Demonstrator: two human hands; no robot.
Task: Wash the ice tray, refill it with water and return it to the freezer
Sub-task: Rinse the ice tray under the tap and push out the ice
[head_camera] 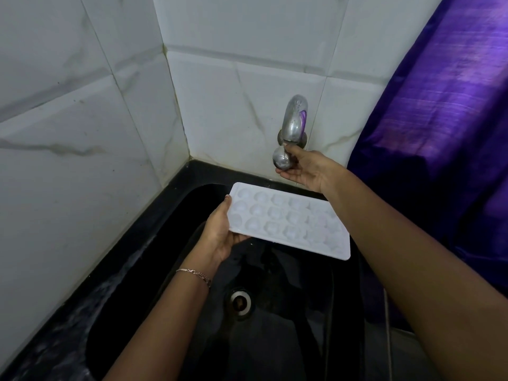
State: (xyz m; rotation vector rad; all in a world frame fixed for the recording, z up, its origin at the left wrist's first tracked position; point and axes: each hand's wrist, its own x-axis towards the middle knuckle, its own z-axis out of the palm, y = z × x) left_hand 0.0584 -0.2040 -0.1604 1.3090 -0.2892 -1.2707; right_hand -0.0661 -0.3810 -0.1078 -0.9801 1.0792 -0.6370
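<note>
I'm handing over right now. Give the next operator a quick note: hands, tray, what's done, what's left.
The left hand holds the ice tray by its left end, over the sink.
The right hand grips the tap knob.
No water stream shows; whether the tray is washed cannot be told.
Left: run water, wash, refill, return it to the freezer, not in view.

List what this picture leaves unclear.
Head view:
Ice tray: far corner hidden behind the right forearm; cups too pale to tell whether they hold water.
Left hand: fingers hidden under the tray.
Tap knob: partly covered by the right hand and its grip.
Sink: near end cut off by the bottom edge.
</note>
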